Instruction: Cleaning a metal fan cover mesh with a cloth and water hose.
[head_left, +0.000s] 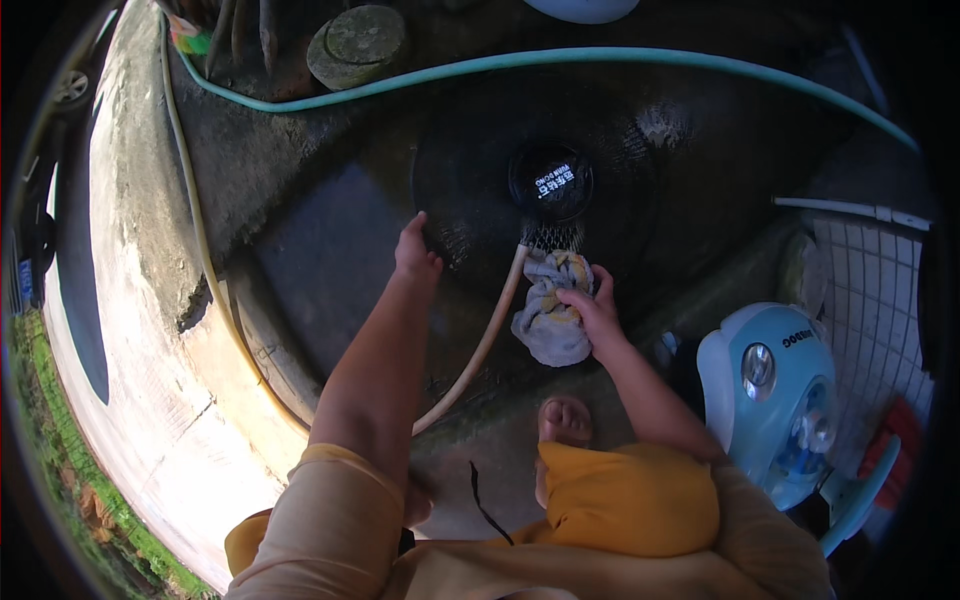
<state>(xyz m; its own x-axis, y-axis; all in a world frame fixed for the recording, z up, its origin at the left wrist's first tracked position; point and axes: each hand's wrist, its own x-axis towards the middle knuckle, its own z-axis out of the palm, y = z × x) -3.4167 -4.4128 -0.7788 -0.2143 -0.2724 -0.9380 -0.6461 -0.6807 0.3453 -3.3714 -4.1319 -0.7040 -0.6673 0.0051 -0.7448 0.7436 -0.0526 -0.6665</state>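
A black round fan guard (469, 172) lies before me on the dark, wet ground. Its round hub cap (551, 181) bears white writing. My left hand (420, 251) grips the guard's left rim, thumb pointing away from me. A bunched grey-and-yellow cloth (551, 319) is in my right hand (598, 309), over the near side of the guard. A cream hose (491, 341) curves up from between my arms, its end beside the cloth. White glints, apparently water, show on the guard's wires just beyond the hose end.
A teal hose (525, 58) crosses behind the guard. A round stone-like block (356, 46) sits far left, and a white bowl-like rim (583, 9) at the top. On my right stands a light-blue children's ride-on toy (772, 390), beside a white gridded panel (866, 285).
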